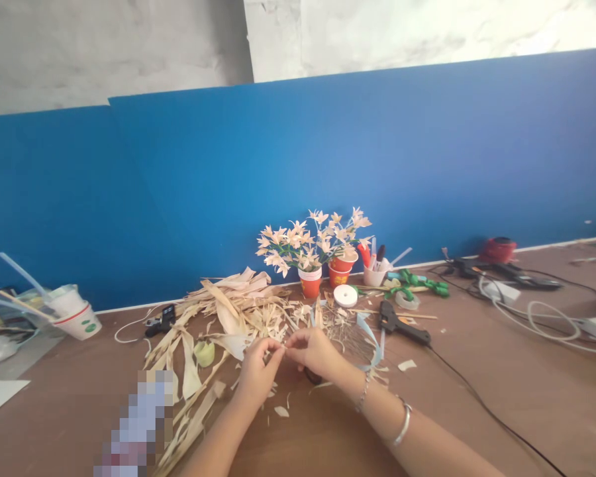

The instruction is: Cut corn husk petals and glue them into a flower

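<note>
My left hand (pixel 259 368) and my right hand (pixel 316 352) meet fingertip to fingertip above the table's middle. Both are closed in a pinch; what lies between the fingers is too small to make out. Dried corn husks (pixel 231 318) spread in a pale heap behind and left of my left hand. Small husk scraps (pixel 345 331) lie beyond my right hand, beside a curled light-blue strip (pixel 372 338). Under my right wrist a dark object (pixel 312 376) is mostly hidden. Behind the heap, pale handmade flowers (pixel 298 242) stand in a red paper cup (pixel 310 285).
A black glue gun (pixel 402 326) lies at right, its cord running toward the front edge. Farther back are a white spool (pixel 346 296), a pen cup (pixel 374 275) and green ribbon (pixel 417 285). White cables (pixel 541 321) sprawl far right. A paper cup (pixel 79 322) leans at left. A blue partition (pixel 203 192) borders the table.
</note>
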`<state>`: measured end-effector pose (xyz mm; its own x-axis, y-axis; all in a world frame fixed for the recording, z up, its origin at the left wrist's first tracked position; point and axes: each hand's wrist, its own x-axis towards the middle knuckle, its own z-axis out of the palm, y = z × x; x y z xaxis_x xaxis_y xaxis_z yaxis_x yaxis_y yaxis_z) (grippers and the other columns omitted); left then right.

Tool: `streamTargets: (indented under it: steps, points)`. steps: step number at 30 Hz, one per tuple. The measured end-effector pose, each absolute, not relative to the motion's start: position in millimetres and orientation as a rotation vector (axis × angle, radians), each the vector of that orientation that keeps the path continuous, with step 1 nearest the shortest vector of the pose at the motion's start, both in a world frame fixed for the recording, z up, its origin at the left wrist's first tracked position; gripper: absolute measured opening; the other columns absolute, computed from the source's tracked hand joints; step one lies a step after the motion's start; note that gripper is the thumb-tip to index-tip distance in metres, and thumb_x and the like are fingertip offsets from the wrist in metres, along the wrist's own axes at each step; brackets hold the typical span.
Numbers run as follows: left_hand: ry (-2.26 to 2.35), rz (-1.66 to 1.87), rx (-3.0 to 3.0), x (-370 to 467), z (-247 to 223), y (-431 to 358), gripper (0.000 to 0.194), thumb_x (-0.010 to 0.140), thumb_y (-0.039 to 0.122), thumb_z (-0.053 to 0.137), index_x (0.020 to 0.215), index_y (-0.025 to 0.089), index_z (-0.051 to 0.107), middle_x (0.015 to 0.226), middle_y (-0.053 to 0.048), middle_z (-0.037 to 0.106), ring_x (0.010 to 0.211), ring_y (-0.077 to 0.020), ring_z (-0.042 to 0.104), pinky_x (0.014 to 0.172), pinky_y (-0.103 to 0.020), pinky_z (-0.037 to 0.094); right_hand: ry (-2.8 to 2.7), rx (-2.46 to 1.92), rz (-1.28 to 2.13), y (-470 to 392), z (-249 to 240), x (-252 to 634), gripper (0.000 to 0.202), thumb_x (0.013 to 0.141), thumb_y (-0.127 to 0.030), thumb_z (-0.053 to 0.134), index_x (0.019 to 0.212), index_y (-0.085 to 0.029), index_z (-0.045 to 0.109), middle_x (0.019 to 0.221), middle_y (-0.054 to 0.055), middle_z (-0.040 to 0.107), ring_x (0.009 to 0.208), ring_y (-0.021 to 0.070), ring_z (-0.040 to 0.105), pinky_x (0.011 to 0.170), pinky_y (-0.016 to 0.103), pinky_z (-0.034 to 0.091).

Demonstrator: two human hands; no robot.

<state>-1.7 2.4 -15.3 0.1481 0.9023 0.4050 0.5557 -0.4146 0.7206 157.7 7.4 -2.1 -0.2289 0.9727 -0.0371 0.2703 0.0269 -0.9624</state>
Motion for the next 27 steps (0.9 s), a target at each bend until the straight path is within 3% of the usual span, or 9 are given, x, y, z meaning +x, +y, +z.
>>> streamTargets:
  steps: [5,11,22,27]
  points:
    - [1.388,1.158,2.06,-3.1,-17.1,3.1,0.015,0.079,0.028,0.051,0.07,0.019,0.059,0.073,-0.003,0.062,0.073,-0.019,0.058,0.07,-0.032,0.046,-1.515,-1.215,1.318,8.3,-4.3,157.8,0.017,0.066,-0.029,0.066,0.073,-0.016,0.059,0.057,-0.004,0.057,0.042,0.0082,0.052,0.037,0.016,0.033]
    - [1.347,1.153,2.031,-2.6,-14.6,2.9,0.015,0.08,0.026,0.049,0.07,0.019,0.057,0.071,-0.002,0.06,0.07,-0.0172,0.056,0.067,-0.029,0.046,-1.573,-1.197,1.14,10.2,-5.9,160.1,0.009,0.066,-0.022,0.064,0.071,-0.015,0.063,0.064,-0.002,0.061,0.057,0.0096,0.051,0.054,0.019,0.039]
    - [1.338,1.098,2.122,-2.8,-13.2,-0.6,0.011,0.079,0.025,0.051,0.078,0.02,0.061,0.078,-0.003,0.064,0.075,-0.0187,0.058,0.07,-0.03,0.045,-1.668,-1.18,1.155,6.7,-1.7,161.3,0.007,0.063,-0.015,0.06,0.07,-0.015,0.061,0.057,-0.004,0.056,0.052,0.0093,0.048,0.05,0.019,0.037]
    - [1.366,1.128,2.03,-1.7,-14.1,1.3,0.021,0.081,0.029,0.048,0.066,0.019,0.059,0.067,-0.002,0.061,0.067,-0.0178,0.056,0.065,-0.029,0.044,-1.492,-1.132,1.298,10.2,-2.4,160.2,0.014,0.065,-0.014,0.058,0.079,-0.016,0.055,0.065,-0.003,0.057,0.053,0.0086,0.051,0.05,0.019,0.04]
